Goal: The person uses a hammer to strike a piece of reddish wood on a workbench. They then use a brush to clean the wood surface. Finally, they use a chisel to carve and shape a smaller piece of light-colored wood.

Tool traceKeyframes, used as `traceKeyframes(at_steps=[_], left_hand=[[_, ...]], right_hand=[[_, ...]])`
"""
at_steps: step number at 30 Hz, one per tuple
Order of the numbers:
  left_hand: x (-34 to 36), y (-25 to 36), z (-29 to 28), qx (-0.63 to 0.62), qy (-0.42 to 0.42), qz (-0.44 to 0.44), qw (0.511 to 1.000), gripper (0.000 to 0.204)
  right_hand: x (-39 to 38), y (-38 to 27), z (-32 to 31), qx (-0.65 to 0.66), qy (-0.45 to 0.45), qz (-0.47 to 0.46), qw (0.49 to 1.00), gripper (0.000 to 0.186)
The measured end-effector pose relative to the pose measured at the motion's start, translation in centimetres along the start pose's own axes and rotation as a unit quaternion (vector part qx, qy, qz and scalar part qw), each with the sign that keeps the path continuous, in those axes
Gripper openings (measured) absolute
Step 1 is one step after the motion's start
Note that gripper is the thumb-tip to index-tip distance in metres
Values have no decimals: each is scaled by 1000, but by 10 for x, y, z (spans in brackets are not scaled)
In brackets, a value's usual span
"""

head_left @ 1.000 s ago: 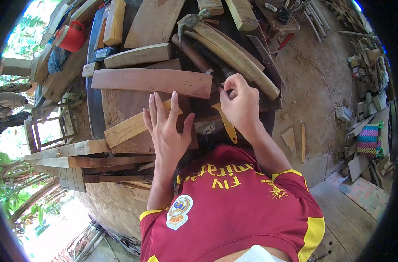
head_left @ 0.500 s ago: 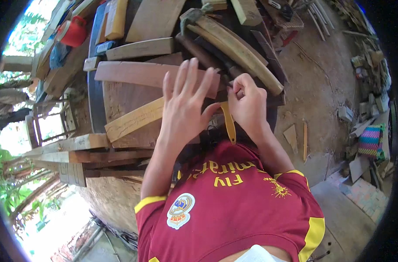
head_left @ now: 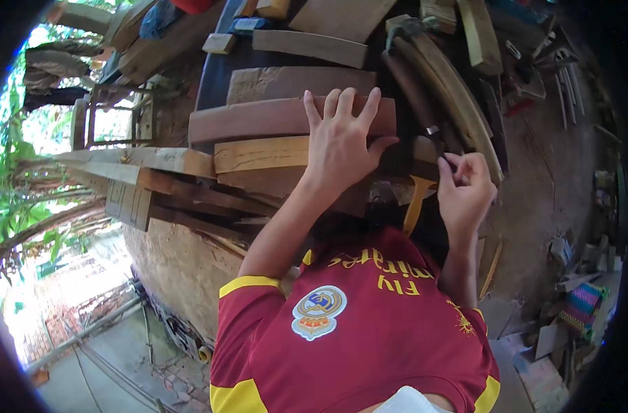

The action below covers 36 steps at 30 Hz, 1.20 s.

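Observation:
My left hand lies palm down with spread fingers on a long reddish-brown plank. Just nearer than that plank is a yellowish wood strip, partly hidden by my left wrist. To the right, my right hand is closed, fingers curled towards the thumb; whatever may be between them is too small to make out. Beside it lies a tool with a yellow handle and a broad brownish head. Beyond the right hand are a dark, rod-like handle and a long curved piece of wood.
Several wood blocks and boards cover the dark bench, including a pale block at the far right. Long timbers stick out to the left. A woven multicoloured bag stands on the floor at right.
My left hand has come down onto the reddish-brown plank, which now lies straighter beside the yellowish strip. My right hand has drawn away to the right. The whole view has shifted.

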State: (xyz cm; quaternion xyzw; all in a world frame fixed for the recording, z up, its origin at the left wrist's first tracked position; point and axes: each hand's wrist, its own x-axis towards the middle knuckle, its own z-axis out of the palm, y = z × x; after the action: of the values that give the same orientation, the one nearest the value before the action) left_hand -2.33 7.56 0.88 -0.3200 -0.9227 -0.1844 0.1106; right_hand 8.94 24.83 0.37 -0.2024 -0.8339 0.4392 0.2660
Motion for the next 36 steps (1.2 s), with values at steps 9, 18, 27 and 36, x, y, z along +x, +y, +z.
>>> traceKeyframes(at_steps=[9, 18, 27, 36], left_hand=[[-13, -7, -2, -24, 35, -22, 999, 70], [-12, -1, -10, -15, 39, -9, 999, 65], [-22, 54, 11, -210, -14, 210, 955, 37], [-37, 78, 9, -81, -140, 138, 977, 61]], right_hand=[[-5, 3, -9, 18, -15, 44, 999, 25], [-2, 10, -19, 56, -31, 35, 997, 31], [6, 10, -14, 97, -9, 55, 994, 31], [3, 13, -20, 73, -27, 71, 994, 34]])
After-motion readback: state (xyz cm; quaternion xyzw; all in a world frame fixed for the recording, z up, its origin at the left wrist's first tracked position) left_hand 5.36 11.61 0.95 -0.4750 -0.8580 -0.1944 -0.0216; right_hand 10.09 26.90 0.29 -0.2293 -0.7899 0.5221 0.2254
